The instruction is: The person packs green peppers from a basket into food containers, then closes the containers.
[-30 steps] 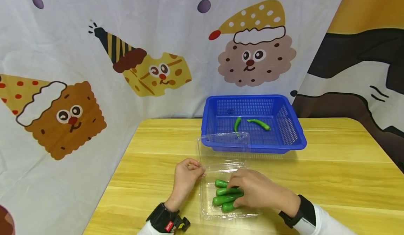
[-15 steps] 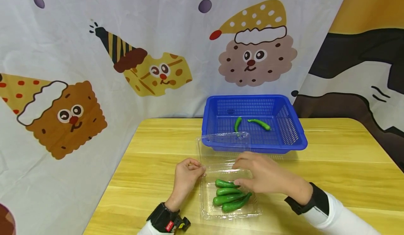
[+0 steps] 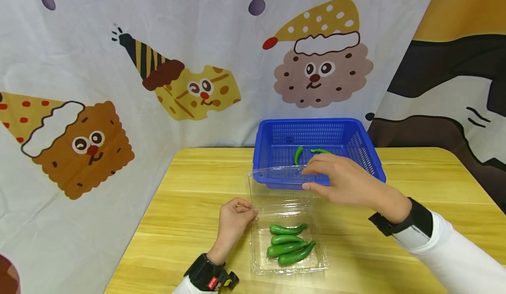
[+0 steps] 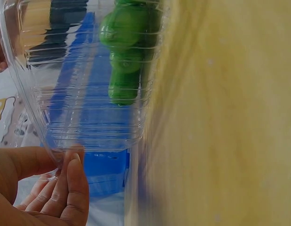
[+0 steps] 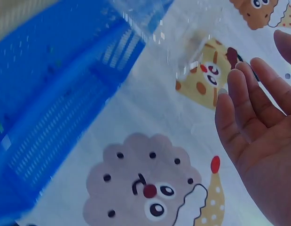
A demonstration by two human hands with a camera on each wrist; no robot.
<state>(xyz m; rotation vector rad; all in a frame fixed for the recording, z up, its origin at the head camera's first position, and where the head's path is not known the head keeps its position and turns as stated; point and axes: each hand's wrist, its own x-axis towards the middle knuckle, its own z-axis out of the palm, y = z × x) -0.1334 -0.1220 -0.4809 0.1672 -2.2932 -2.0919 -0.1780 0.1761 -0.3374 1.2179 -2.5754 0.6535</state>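
Observation:
A clear plastic clamshell box [image 3: 258,265] lies with its lid [image 3: 272,193] raised behind it. Several green chili peppers [image 3: 291,246] rest side by side in its bottom half. My left hand [image 3: 232,224] pinches the box's left edge near the hinge; the left wrist view shows thumb and forefinger [image 4: 75,162] on the clear rim. Over the front of a blue basket [image 3: 262,153] is my right hand [image 3: 348,182], fingers apart and holding nothing. Behind it, two green chili peppers [image 3: 298,155] lie in the basket, one partly hidden by the hand.
The wooden table [image 3: 189,188] carries the box and the basket. A white cloth backdrop [image 3: 221,22] with cartoon figures hangs right behind the table. The raised lid overlaps the basket's front left corner in the head view.
My right hand has left the peppers in the box and moved away, up and right, over the basket's front edge. The left hand keeps its pinch on the box.

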